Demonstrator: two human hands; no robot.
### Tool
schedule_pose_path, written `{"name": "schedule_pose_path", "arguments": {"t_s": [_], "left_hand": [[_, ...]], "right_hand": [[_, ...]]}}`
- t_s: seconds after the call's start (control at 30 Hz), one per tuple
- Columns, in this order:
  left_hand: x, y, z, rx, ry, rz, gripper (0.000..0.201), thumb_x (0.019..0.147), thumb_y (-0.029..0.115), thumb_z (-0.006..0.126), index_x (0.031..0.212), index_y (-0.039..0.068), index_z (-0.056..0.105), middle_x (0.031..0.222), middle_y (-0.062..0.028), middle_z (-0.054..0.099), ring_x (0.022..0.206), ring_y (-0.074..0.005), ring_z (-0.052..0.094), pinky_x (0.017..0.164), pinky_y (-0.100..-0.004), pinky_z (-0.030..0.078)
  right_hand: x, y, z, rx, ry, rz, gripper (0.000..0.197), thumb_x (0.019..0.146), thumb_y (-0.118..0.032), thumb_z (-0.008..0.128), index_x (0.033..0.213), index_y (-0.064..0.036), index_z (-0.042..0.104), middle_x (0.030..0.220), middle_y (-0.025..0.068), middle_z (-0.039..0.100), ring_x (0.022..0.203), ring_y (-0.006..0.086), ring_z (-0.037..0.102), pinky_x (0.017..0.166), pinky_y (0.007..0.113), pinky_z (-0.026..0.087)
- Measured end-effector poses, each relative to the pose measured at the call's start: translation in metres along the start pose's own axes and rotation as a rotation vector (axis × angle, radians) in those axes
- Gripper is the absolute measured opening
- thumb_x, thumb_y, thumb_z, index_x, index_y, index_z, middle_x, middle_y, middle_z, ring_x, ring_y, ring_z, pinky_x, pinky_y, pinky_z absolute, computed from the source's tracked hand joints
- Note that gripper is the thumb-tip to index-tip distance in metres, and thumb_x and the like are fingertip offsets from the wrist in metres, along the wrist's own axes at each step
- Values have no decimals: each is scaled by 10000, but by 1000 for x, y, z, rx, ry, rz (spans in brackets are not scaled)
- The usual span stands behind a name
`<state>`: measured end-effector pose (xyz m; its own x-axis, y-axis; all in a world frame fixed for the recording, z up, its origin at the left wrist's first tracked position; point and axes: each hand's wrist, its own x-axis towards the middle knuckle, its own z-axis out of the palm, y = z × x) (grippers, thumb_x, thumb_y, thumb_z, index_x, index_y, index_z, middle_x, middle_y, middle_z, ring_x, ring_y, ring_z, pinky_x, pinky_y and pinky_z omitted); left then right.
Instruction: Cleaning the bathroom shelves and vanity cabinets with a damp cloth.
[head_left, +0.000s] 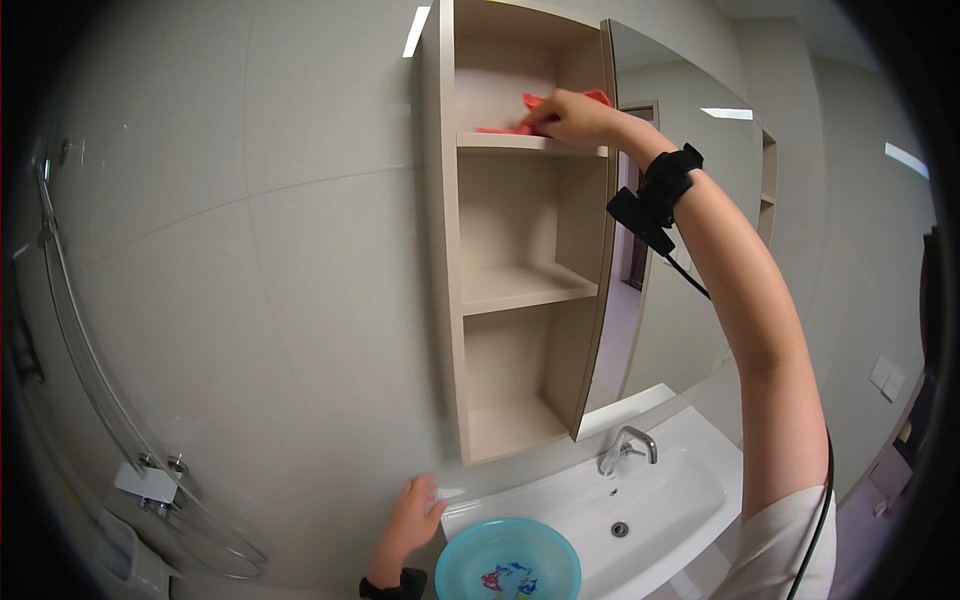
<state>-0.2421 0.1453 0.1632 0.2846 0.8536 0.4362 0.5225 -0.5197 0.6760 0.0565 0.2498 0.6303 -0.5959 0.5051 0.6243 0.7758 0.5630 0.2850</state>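
Note:
My right hand [572, 116] reaches up into the top compartment of a beige open shelf unit [447, 300]. Its fingers are closed on a red cloth [512, 129], pressed against the shelf board near its front edge. Part of the cloth shows behind the hand, towards the mirror side. Low in the view, my left hand [408, 522] hangs near the wall with nothing in it, its fingers loosely apart. Just right of it, a light blue plastic basin [452, 548] with a colourful print on its bottom sits at the sink's left end.
A mirror cabinet [690, 110] adjoins the shelf unit on the right. Below are a white sink [680, 500] and a chrome faucet [632, 446]. Shower fittings [148, 484] with a hose line the far left wall. A black cable [686, 272] trails from my right wrist strap.

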Motion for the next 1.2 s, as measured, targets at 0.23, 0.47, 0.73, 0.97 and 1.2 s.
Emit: {"name": "schedule_pose_path", "arguments": {"t_s": [0.23, 0.47, 0.73, 0.97, 1.2], "left_hand": [[66, 70, -20, 2, 159, 125, 670, 797, 145, 583, 1329, 14, 197, 1244, -218, 340, 1084, -358, 459, 866, -420, 419], [97, 93, 4, 172, 276, 247, 855, 776, 111, 603, 1374, -14, 5, 1294, -281, 197, 1145, -439, 348, 955, -451, 337], [103, 80, 2, 272, 311, 168, 836, 774, 50, 573, 1381, 3, 0, 1265, -263, 226, 1114, -428, 363, 933, -446, 355], [105, 77, 4, 373, 313, 165, 810, 757, 7, 542, 1388, 15, 33, 1246, -242, 254, 1053, -413, 412, 862, -424, 415], [106, 76, 3, 434, 312, 193, 842, 688, -33, 545, 1364, -61, 44, 1157, -245, 300, 965, -395, 430, 818, -395, 440]], "right_hand": [[22, -13, -17, -956, -242, 376, 235, 783, -194, 477, 861, -186, 699, 974, 48, 649, 946, 151, 591, 849, 286, 368], [34, 51, -9, -1199, 77, 377, 381, 793, -352, 473, 1108, -181, 603, 1318, -36, 422, 1217, 74, 345, 947, 283, 250], [44, -18, -5, -545, -473, 549, 533, 827, -380, 460, 1303, -155, 382, 1296, 113, 436, 1175, 277, 428, 986, 356, 317], [76, -6, -13, 155, -121, 568, 713, 875, -405, 441, 1421, -162, 52, 1471, 125, 89, 1354, 283, 95, 1051, 435, 212], [103, -7, 3, 486, -31, 291, 668, 872, -253, 500, 1419, -185, 123, 1466, 99, 130, 1349, 267, 118, 1046, 388, 213]]}}
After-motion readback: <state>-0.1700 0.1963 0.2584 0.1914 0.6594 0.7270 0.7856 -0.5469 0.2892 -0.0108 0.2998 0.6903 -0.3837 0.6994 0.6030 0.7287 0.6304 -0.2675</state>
